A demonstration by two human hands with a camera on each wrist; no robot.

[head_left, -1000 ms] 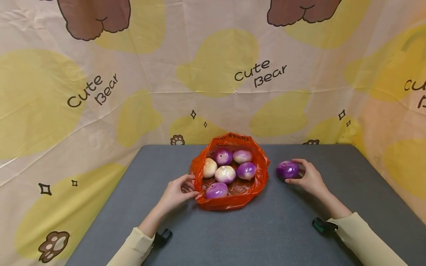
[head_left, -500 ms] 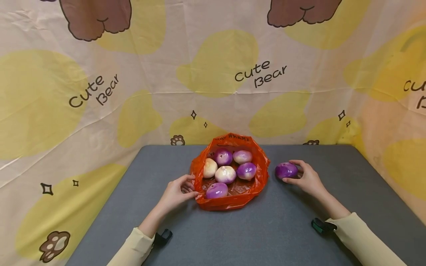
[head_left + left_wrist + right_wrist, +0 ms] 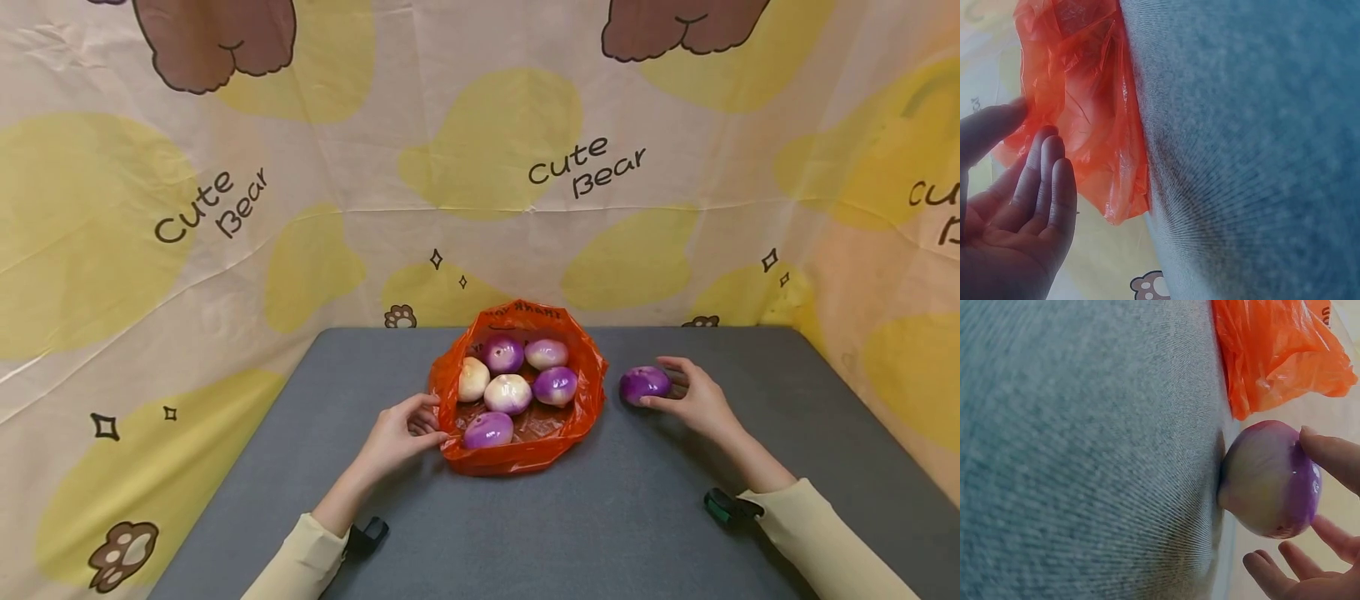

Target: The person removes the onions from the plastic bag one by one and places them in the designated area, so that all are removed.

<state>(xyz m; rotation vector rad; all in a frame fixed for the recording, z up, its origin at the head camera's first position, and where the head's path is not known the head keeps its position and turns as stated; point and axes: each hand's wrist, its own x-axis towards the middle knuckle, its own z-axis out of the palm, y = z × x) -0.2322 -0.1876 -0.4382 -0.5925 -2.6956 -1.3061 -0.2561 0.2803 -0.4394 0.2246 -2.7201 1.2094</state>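
An orange-red plastic bag [image 3: 517, 457] stands wide-mouthed in the middle of the table, with several purple-and-white turnips [image 3: 507, 393] inside. At its left rim my left hand [image 3: 397, 429] pinches the plastic between thumb and forefinger; the other fingers lie loosely beside it in the left wrist view. Just right of the bag, a separate purple turnip [image 3: 645, 385] sits on the table, its pale lower part showing in the right wrist view. My right hand [image 3: 701, 402] is spread loosely at its right side, thumb and forefinger tips right at its skin.
The grey table [image 3: 525, 533] reaches back to a printed cloth backdrop [image 3: 480, 150] with bears and lettering. A dark wrist strap device [image 3: 367, 536] sits on the left wrist, and another device [image 3: 727, 507] on the right.
The separate turnip shifted slightly left and settled on the table. My right hand then drew back a little to the right, its fingers loosening from it. My left hand and the bag stayed put.
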